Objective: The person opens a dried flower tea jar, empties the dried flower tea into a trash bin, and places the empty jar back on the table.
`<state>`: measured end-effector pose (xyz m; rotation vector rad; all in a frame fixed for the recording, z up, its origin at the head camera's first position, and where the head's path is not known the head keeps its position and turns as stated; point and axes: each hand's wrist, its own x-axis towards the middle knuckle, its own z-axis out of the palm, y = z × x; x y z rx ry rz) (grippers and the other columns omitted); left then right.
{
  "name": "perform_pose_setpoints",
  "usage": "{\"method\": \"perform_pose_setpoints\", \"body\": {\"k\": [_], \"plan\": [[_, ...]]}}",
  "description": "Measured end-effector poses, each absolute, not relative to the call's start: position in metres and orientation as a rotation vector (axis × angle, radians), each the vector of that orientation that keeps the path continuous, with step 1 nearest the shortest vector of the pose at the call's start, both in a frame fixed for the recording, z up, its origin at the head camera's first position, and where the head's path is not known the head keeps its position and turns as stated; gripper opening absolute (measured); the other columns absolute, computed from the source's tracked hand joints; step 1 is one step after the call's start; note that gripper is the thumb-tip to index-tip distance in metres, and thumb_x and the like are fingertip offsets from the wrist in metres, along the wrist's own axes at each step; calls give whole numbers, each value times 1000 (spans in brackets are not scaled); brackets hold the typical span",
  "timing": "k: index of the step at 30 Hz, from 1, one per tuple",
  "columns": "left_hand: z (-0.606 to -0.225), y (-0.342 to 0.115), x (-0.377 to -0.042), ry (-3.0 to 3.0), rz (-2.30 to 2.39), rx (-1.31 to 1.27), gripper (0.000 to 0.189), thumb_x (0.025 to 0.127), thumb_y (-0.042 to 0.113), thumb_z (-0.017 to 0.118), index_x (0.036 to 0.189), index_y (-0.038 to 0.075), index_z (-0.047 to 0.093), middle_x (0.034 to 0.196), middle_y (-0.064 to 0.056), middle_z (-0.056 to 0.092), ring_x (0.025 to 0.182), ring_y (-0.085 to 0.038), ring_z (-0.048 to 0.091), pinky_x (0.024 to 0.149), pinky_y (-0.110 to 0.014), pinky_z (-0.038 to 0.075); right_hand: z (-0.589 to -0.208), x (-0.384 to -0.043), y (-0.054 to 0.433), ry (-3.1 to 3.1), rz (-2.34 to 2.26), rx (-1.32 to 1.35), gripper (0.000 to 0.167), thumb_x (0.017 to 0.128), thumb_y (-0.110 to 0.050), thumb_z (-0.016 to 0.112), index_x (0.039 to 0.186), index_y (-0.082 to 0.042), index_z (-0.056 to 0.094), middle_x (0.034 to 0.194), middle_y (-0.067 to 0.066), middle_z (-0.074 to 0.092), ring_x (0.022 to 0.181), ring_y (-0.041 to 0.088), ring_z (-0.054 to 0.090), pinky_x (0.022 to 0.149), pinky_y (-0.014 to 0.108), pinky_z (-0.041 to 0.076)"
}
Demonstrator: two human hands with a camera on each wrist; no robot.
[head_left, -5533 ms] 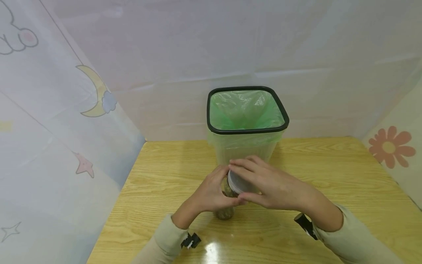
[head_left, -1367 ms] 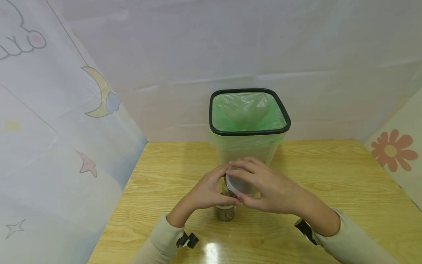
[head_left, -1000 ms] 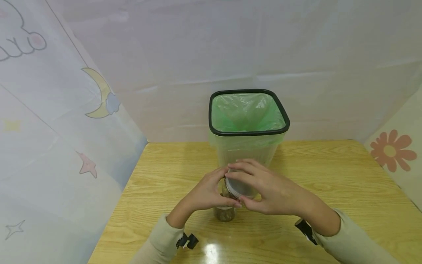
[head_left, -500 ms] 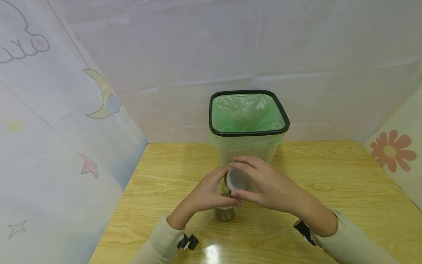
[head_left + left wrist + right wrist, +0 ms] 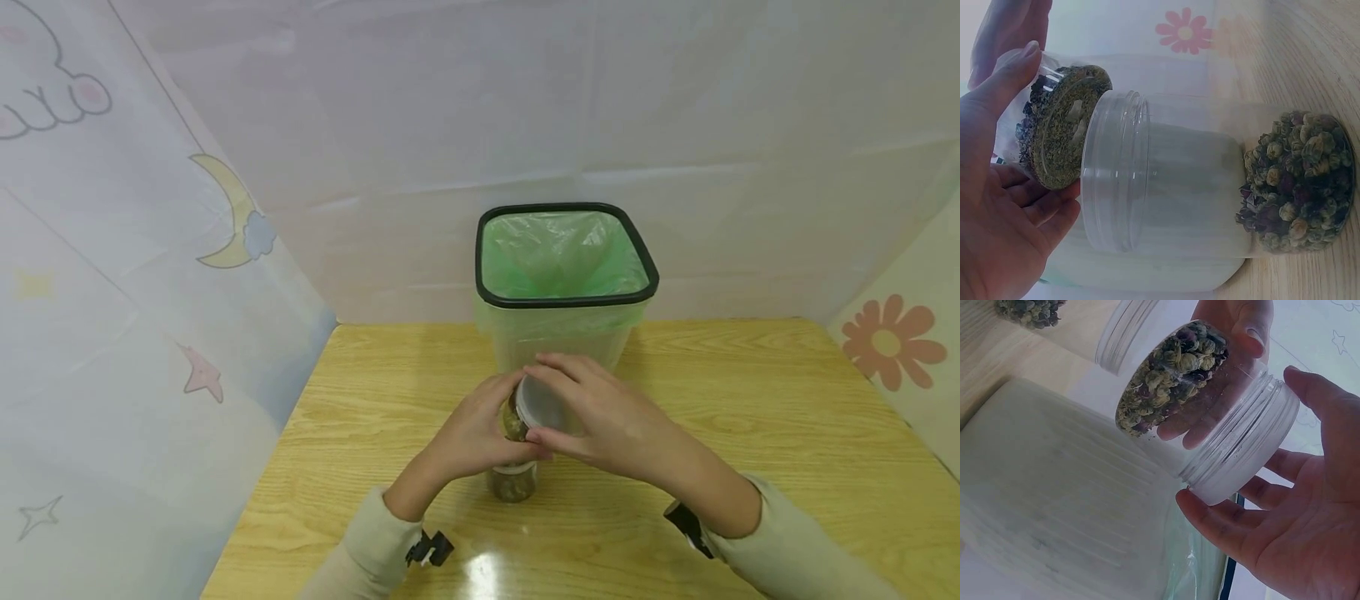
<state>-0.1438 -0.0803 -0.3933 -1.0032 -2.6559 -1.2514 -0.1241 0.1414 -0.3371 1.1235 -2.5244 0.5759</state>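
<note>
Above the table, short of its far edge, the left hand clasps a tilted jar, presumably steadying it, while the right hand clasps its lid.

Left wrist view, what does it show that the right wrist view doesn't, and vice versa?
Only the left wrist view shows the red flower drawing and the standing jar's base. Only the right wrist view shows a star drawing and the dark bin rim. Both share left hand, right hand, the tilted jar they hold, the standing jar and the bin.
</note>
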Motion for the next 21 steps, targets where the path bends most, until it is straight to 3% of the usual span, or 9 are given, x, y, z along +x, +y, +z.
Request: {"method": "perform_pose_setpoints", "body": {"k": [10, 21], "plan": [[-396, -82, -146, -2652, -1238, -1047, 94, 75, 47, 89, 153, 36, 39, 143, 8, 54, 122, -13, 54, 93, -45, 55, -335, -124, 141, -2529, 570, 1157, 66, 86, -39, 81, 141, -12, 58, 142, 14, 56, 128, 31, 55, 95, 48, 55], [-399, -85, -146, -2679, -1258, -1119, 90, 77, 40, 89, 153, 27, 41, 148, 5, 51, 124, -15, 55, 98, -44, 53, -332, -122, 145, -2531, 536, 1295, 71, 83, -36, 83, 144, -12, 56, 147, 8, 52, 132, 26, 51, 100, 44, 53]]}}
